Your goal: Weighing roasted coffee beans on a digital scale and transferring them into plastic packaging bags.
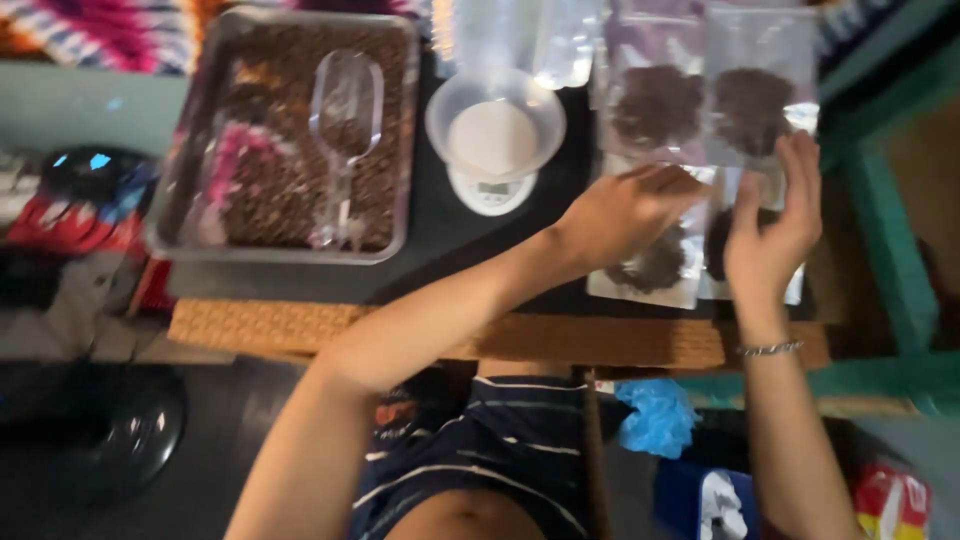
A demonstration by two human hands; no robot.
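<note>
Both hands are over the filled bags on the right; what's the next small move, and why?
Probably lower both hands and press the bag under them flat into its row. The left hand and right hand rest over the near clear bags of dark pieces, two filled bags already lie flat behind, and the scale bowl looks empty, so nothing waits there.

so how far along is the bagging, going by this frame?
Done: two clear filled bags of dark brown material lie flat at the far right, and two more lie under the hands. In hand: left hand and right hand press on the near bags. Left: the metal tray holds plenty more, the scoop lying in it, and the bowl on the scale looks empty.
</note>
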